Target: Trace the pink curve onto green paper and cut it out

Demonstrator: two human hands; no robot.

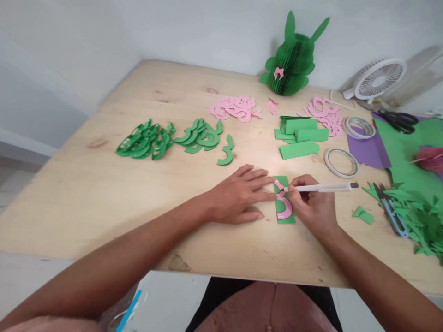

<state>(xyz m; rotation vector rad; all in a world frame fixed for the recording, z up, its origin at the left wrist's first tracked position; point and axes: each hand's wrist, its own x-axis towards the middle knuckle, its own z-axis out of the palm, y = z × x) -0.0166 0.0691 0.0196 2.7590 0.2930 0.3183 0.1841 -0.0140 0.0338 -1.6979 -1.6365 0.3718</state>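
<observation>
My right hand [313, 203] is closed around a white pen [321, 187], its tip down at a pink paper cutout [285, 211]. That curved cutout lies on a green paper strip [282, 180] on the table. With fingers spread, my left hand [238, 196] lies flat, its fingertips touching the left edge of the strip and the cutout. Beyond my hands, folded green strips [301, 136] lie in a small stack. Curved green cutouts [204, 136] are heaped to the left, with a single curved green piece [226, 151] beside them.
Pink cutout piles [235, 108] lie at the back, near a green paper rabbit-like figure [294, 64]. Rolls of tape [341, 163], blue-handled snips [394, 214], black-handled scissors [398, 120], green scraps [422, 226] and a white fan [379, 80] occupy the right side.
</observation>
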